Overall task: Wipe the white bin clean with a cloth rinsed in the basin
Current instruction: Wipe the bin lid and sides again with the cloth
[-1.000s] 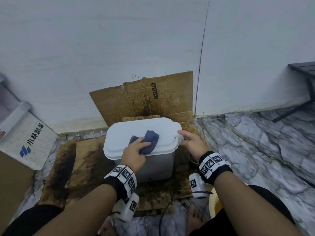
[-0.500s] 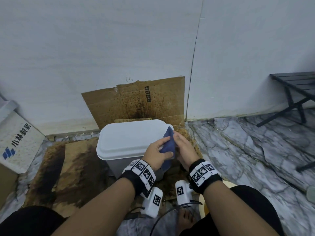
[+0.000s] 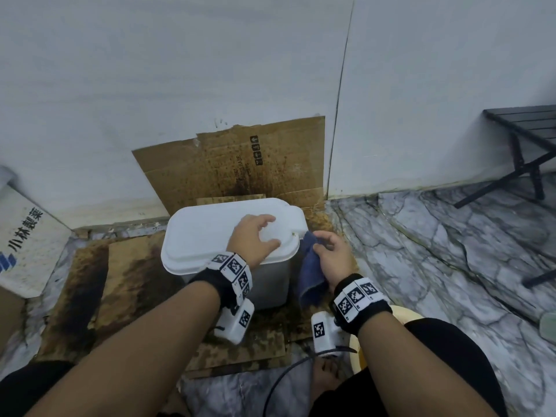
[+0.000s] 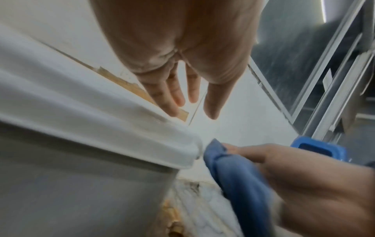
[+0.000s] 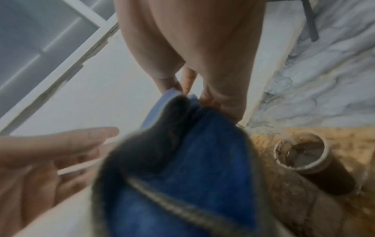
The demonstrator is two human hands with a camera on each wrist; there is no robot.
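Passed across from the left hand (image 3: 254,242), the blue cloth (image 3: 310,275) now hangs from the right hand (image 3: 331,260), whose grip pinches it just beside the white bin's (image 3: 264,284) right side, under the lid corner. Farther on, the left hand's grip is relaxed and holds nothing, spread on the bin's lid (image 3: 210,233). Judging by this, the lid top is wiped and the right side comes next. Beyond the bin, stained cardboard (image 3: 240,167) leans on the wall.

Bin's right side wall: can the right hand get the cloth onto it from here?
Probably yes. The right hand holds the blue cloth right beside the white bin, nothing between; the left hand rests on the lid.
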